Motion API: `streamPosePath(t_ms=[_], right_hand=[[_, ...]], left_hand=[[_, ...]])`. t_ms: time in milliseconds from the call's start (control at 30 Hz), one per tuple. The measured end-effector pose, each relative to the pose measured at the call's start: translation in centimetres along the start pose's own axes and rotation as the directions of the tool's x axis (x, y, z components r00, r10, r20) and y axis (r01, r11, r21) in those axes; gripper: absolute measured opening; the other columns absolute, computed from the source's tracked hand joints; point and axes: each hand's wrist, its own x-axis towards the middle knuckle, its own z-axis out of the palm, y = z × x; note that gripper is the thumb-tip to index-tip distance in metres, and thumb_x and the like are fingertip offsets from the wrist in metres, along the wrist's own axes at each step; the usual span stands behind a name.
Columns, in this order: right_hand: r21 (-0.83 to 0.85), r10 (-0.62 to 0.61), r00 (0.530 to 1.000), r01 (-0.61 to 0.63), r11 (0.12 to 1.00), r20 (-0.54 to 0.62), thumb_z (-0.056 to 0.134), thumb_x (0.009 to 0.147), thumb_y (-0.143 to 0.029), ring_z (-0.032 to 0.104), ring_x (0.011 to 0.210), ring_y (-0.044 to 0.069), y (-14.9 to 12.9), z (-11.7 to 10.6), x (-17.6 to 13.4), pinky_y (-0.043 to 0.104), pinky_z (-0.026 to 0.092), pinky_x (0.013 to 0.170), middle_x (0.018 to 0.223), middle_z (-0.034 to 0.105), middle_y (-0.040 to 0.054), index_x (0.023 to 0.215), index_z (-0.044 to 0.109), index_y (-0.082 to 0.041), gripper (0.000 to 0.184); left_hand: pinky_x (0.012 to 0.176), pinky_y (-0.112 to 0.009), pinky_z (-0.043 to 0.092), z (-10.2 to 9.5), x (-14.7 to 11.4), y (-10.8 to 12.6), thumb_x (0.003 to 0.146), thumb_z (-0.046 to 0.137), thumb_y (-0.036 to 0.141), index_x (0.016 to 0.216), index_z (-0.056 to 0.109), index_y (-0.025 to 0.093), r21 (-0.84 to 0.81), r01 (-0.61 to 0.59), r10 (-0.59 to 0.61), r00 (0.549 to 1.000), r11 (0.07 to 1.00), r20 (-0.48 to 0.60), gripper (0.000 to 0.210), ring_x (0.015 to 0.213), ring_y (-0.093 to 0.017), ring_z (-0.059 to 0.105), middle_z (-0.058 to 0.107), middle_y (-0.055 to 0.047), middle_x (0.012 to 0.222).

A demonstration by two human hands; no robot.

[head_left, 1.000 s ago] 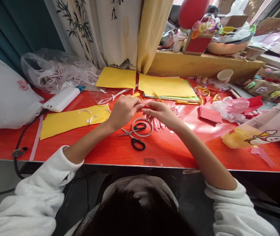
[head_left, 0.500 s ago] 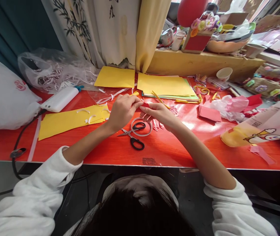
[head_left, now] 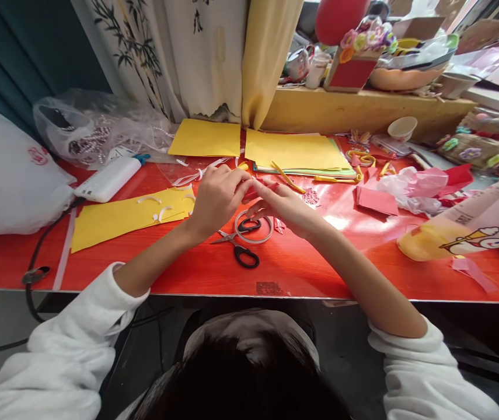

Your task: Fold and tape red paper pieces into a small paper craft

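Head view: a small red piece [head_left: 271,185] sits between the two hands, mostly hidden, so its long axis and heading cannot be told. Left hand [head_left: 219,197], curled, and right hand [head_left: 286,207], looser, both seem to pinch it; uneven pressure could crease it, or a weak grip drop it near the scissors [head_left: 237,242] and clear ring [head_left: 271,233]

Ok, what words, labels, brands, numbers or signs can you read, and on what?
Nothing reads clearly enough to quote:
White curtain: dark characters, too unclear.
White bag: red mark, blurred.
Drink cup: dark print, too small.
White device: tiny print, too small.
Can: markings, blurred.
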Motion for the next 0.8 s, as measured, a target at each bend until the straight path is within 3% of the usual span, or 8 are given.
streamPosePath(t_ms=[167, 267, 333, 467, 667, 800], right_hand=[[0.095, 0.011, 0.998, -0.004, 0.995, -0.069, 0.062, 0.08, -0.039, 0.059, 0.055, 0.008, 0.0, -0.6, 0.1, 0.02, 0.051, 0.055, 0.067, 0.063, 0.0025, 0.078, 0.059, -0.015, 0.024], [0.148, -0.044, 0.994, 0.059, 0.987, -0.099, 0.06, 0.08, -0.027, 0.06, 0.056, 0.007, -0.2, -0.8, 0.1, 0.019, 0.05, 0.056, 0.067, 0.062, 0.0004, 0.081, 0.059, -0.016, 0.011], [0.151, -0.043, 0.992, 0.061, 0.987, -0.121, 0.058, 0.078, -0.023, 0.06, 0.056, 0.008, -0.2, -0.8, 0.1, 0.02, 0.051, 0.057, 0.067, 0.062, -0.0005, 0.084, 0.058, -0.017, 0.008], [0.152, 0.002, 0.987, 0.023, 0.988, -0.162, 0.058, 0.074, -0.019, 0.063, 0.058, 0.01, 0.0, -0.9, 0.2, 0.023, 0.054, 0.059, 0.07, 0.066, 0.0002, 0.086, 0.054, -0.02, 0.013], [0.269, 0.239, 0.971, -0.225, 0.937, -0.019, 0.054, 0.081, -0.033, 0.067, 0.061, 0.013, -0.3, -1.4, 0.2, 0.022, 0.057, 0.061, 0.072, 0.069, 0.0077, 0.084, 0.059, -0.015, 0.019], [0.32, 0.223, 0.975, -0.204, 0.925, -0.023, 0.054, 0.077, -0.02, 0.068, 0.068, 0.012, -0.2, -1.6, 0.3, 0.017, 0.057, 0.064, 0.078, 0.07, 0.009, 0.078, 0.064, -0.012, 0.013]], left_hand=[[0.076, -0.027, 0.041, -0.7, 0.5, 0.3, 0.089, 0.048, 0.036, 0.087, 0.059, 0.018, -0.264, 0.194, -0.167, 0.978, 0.945, 0.123, 0.02, 0.076, -0.013, 0.056, 0.064, -0.001, 0.081], [0.069, -0.023, 0.043, -0.7, 0.7, 0.0, 0.085, 0.054, 0.042, 0.093, 0.059, 0.02, -0.416, 0.297, -0.195, 0.943, 0.86, 0.27, 0.025, 0.075, -0.011, 0.057, 0.065, 0.0, 0.086], [0.067, -0.022, 0.043, -0.6, 0.7, -0.2, 0.084, 0.055, 0.043, 0.093, 0.06, 0.02, -0.453, 0.327, -0.197, 0.93, 0.829, 0.312, 0.025, 0.074, -0.011, 0.058, 0.066, 0.0, 0.086], [0.067, -0.023, 0.043, -0.5, 0.6, -0.4, 0.088, 0.049, 0.037, 0.089, 0.063, 0.019, -0.427, 0.294, -0.213, 0.951, 0.855, 0.226, 0.023, 0.073, -0.012, 0.057, 0.066, -0.001, 0.08], [0.077, -0.025, 0.043, -0.7, 0.0, 0.5, 0.089, 0.048, 0.027, 0.094, 0.062, 0.02, -0.251, 0.085, -0.068, 0.995, 0.964, 0.074, 0.017, 0.083, -0.013, 0.06, 0.068, -0.002, 0.09], [0.073, -0.023, 0.043, -1.1, -0.1, 1.1, 0.09, 0.047, 0.027, 0.095, 0.062, 0.02, -0.3, 0.13, -0.122, 0.992, 0.945, 0.045, 0.017, 0.076, -0.011, 0.059, 0.068, 0.0, 0.088]])
